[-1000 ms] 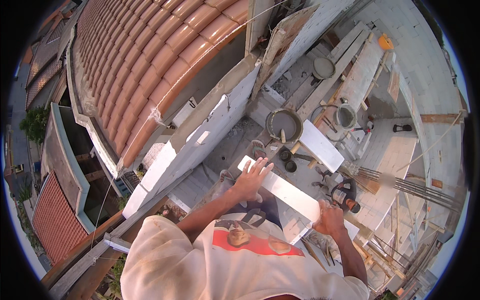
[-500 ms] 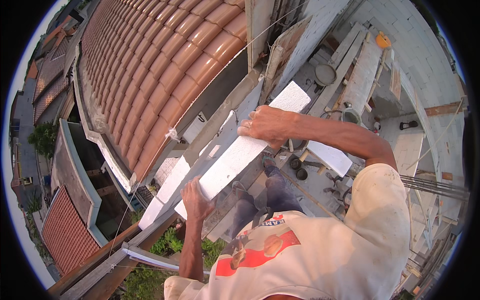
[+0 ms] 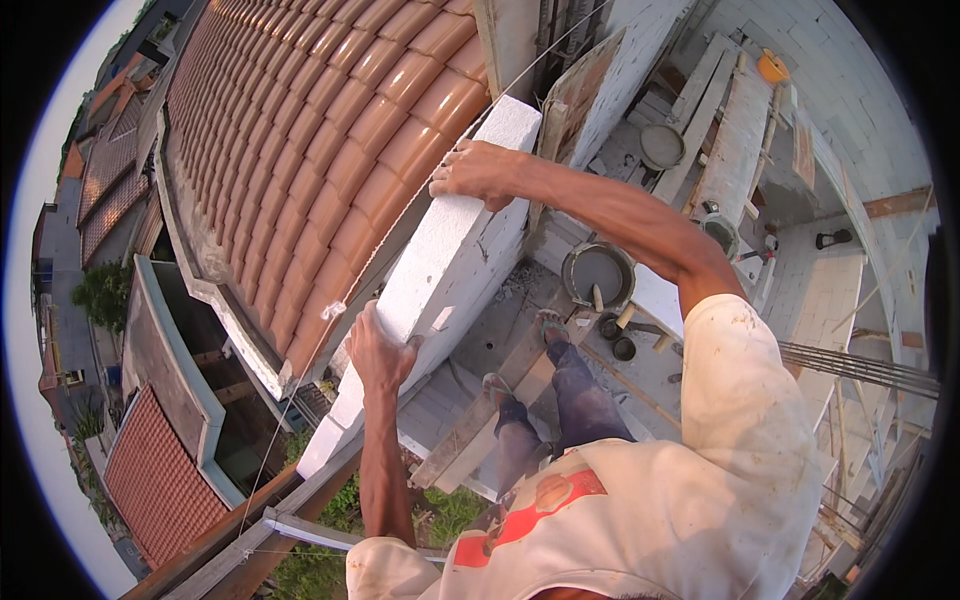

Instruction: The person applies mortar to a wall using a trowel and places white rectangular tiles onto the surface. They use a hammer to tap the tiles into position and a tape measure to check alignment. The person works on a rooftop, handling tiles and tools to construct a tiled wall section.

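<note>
A long white lightweight concrete block [image 3: 440, 245] lies lengthwise along the top of the wall [image 3: 485, 285], beside the stretched string [image 3: 333, 311]. My left hand [image 3: 380, 350] grips its near end, thumb on the inner side and fingers over the outer edge. Toward the far end, my right hand [image 3: 475, 175] is closed over the block's top, its fingertips at the outer edge next to the string. The underside of the block and the bed beneath it are hidden. A small pale chip [image 3: 441, 318] shows on the wall's inner side near my left hand.
Glossy tiled roofing [image 3: 330, 130] rises beyond the wall. Below me, planks [image 3: 480, 425] lie under my feet. A mortar tub [image 3: 598, 275] with a tool in it stands near, and small dark pots [image 3: 624, 348] beside it. Thin rods [image 3: 860, 374] jut out at the right.
Both hands have carried the block left and away from me, from over the inner side onto the wall top by the string. My view has shifted slightly.
</note>
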A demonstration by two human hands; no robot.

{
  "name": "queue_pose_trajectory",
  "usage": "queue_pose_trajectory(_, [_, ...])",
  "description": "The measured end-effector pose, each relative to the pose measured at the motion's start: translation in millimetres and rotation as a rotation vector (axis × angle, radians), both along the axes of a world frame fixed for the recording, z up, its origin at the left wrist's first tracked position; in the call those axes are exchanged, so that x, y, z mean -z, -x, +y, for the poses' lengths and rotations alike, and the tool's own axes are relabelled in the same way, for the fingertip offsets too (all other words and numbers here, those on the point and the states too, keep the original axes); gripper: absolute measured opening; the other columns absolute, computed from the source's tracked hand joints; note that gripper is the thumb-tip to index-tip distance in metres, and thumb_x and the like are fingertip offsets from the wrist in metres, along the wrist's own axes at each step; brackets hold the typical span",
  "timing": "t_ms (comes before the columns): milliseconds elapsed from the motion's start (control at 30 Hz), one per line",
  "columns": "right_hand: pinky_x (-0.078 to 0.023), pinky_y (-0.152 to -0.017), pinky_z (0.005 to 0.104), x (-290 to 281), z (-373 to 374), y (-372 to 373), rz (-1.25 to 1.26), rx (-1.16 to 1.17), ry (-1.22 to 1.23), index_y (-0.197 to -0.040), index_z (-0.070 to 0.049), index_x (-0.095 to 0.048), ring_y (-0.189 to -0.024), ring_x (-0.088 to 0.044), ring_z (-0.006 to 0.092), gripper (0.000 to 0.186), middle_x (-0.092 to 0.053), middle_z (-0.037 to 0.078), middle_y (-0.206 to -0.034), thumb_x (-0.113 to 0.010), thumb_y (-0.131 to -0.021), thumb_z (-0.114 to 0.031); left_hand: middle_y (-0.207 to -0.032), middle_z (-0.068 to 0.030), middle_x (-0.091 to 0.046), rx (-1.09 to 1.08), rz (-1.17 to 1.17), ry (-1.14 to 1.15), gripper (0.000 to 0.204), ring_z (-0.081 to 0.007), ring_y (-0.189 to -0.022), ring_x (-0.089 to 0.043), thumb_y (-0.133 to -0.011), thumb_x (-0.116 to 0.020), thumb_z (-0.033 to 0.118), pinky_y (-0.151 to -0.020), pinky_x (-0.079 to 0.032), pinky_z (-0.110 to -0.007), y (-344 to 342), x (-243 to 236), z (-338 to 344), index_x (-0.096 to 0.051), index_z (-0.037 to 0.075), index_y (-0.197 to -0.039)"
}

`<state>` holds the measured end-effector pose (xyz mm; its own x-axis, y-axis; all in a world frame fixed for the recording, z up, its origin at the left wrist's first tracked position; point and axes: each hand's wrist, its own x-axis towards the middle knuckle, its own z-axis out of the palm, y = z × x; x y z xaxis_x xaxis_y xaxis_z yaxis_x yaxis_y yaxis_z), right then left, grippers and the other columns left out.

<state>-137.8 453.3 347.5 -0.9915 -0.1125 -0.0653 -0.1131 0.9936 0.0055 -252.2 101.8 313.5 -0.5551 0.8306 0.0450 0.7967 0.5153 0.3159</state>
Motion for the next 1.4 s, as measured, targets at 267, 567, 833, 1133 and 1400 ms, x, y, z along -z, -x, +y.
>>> queue_pose_trajectory(267, [-0.052,-0.098,0.0446,-2.0,10.8,3.2,-0.019,0.027,0.006,-0.126,-0.016,-0.062,-0.117,-0.064,0.0287,0.075,-0.068,0.005,-0.116,-0.090,-0.057,-0.006,-0.129,-0.0216,-0.061,-0.014,-0.029,0.058,0.098,-0.0378,-0.123,-0.057,-0.059,-0.094,0.029,-0.104,-0.041,-0.050,8.6,-8.9,17.4,-0.047,-0.001,-0.140])
queue_pose_trajectory(567, [-0.048,-0.104,0.0424,-15.6,10.6,17.4,-0.137,0.089,-0.005,-0.127,-0.018,-0.062,-0.119,-0.063,0.0241,0.071,-0.066,0.001,-0.119,-0.086,-0.061,-0.005,-0.128,-0.0206,-0.062,-0.006,-0.026,0.016,0.097,-0.0396,-0.120,-0.058,-0.057,-0.096,0.027,-0.105,-0.041,-0.050,21.2,-18.1,18.3,-0.051,0.000,-0.138])
queue_pose_trajectory(833, [-0.046,-0.108,0.0425,-20.9,2.9,23.4,-0.158,0.078,-0.052,-0.125,-0.015,-0.063,-0.121,-0.063,0.0247,0.066,-0.068,0.002,-0.119,-0.083,-0.063,-0.006,-0.126,-0.0244,-0.062,-0.004,-0.107,-0.011,0.097,-0.0423,-0.119,-0.058,-0.057,-0.096,0.026,-0.105,-0.043,-0.050,23.3,-14.2,13.0,-0.049,-0.003,-0.137])
queue_pose_trajectory(1133, [-0.048,-0.103,0.0435,-33.2,17.3,17.4,-0.124,0.093,0.027,-0.125,-0.017,-0.062,-0.123,-0.062,0.0253,0.065,-0.068,0.002,-0.119,-0.084,-0.065,-0.006,-0.132,-0.0268,-0.060,-0.022,-0.154,-0.005,0.098,-0.0434,-0.124,-0.056,-0.057,-0.095,0.024,-0.106,-0.044,-0.049,25.4,-18.6,26.7,-0.049,-0.004,-0.139])
queue_pose_trajectory(1400, [-0.047,-0.102,0.0387,-15.6,48.5,-1.9,-0.093,0.160,-0.023,-0.129,-0.021,-0.060,-0.123,-0.060,0.0192,0.070,-0.065,-0.003,-0.122,-0.085,-0.066,-0.005,-0.133,-0.0245,-0.061,0.013,-0.115,0.040,0.099,-0.0409,-0.126,-0.056,-0.056,-0.094,0.027,-0.108,-0.042,-0.051,15.4,-10.9,70.9,-0.050,-0.001,-0.141])
